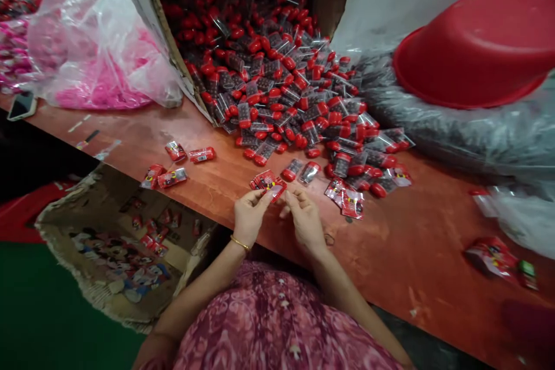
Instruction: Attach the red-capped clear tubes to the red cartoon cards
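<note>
Head view: what are the two hands doing?

– Both meet at the near edge of the table [411,243]. The left hand [248,214] has thumb and fingers pinched on a red packet [274,188], and the right hand [306,219] seems to nip the same packet at its other end, fingers drawn together.

So the packet is off the wood?

– Just above it, between the two hands and close in front of the person.

How much looks finished?

– Little, I'd judge. A few printed packets [173,176] lie to the left. More sit in the open carton [65,208] below the table edge, and another small cluster [349,199] lies right of the hands.

And what remains?

– Most of it, I'd say. A big heap of red-capped capsules [281,92] spills from the tipped cardboard box [165,29] and reaches almost to the fingers. Whether each loose capsule near the hands is wrapped yet, I cannot tell.

Anything else around?

– An upturned red basin [477,40] on the right, and a clear bag of pink pieces [99,46] far left.
</note>
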{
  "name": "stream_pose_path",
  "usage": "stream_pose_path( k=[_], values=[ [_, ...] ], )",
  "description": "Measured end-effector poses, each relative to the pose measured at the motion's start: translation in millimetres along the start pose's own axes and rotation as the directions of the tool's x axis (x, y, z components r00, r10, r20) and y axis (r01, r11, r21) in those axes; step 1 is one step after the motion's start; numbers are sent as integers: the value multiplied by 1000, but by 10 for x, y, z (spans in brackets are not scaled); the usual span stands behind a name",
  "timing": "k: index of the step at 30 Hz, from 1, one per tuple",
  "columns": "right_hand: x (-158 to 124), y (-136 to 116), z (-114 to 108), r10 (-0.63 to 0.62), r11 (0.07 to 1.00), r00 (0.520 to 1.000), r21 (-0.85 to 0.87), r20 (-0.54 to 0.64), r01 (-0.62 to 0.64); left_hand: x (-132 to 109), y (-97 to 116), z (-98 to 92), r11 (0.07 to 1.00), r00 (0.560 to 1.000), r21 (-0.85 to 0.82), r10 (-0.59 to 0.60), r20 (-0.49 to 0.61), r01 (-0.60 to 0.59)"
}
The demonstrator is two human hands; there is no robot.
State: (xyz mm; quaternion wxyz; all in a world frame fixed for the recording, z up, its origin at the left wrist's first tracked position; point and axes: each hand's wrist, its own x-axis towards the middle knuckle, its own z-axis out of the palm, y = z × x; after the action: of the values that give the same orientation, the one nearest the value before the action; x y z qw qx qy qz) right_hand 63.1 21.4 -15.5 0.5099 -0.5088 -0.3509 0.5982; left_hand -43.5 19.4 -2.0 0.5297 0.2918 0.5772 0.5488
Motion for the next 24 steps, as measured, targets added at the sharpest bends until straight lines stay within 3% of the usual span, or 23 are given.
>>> stream_pose_path(
  k=[3,7,9,12,16,19,22,24],
  values=[
    [6,9,-40,-14,1000,1000,-13,9,14,-3,-25,24,1000,1000,-18,-5,9,5],
    [-13,-18,-53,-130,989,991,-79,-37,127,-12,-28,22,996,999,-78,-51,16,52],
    [-25,-42,-60,-180,977,982,-124,-50,172,-11,-17,4,987,992,-95,-130,12,130],
    [-31,-54,-79,-205,967,978,-161,-28,198,-8,-1,-12,961,960,-74,-259,105,268],
    [-21,-14,-97,-197,970,980,-145,-13,193,-14,16,10,976,972,-84,-186,145,199],
    [-15,8,-105,-211,965,974,-176,-81,194,-27,34,16,972,970,-134,-170,171,194],
    [-28,5,-108,-277,936,950,-264,-146,232,-35,27,4,959,959,-179,-176,221,218],
    [-44,2,-106,-342,900,932,-328,-122,287,-31,-1,3,973,969,-145,-151,194,180]
  ],
)
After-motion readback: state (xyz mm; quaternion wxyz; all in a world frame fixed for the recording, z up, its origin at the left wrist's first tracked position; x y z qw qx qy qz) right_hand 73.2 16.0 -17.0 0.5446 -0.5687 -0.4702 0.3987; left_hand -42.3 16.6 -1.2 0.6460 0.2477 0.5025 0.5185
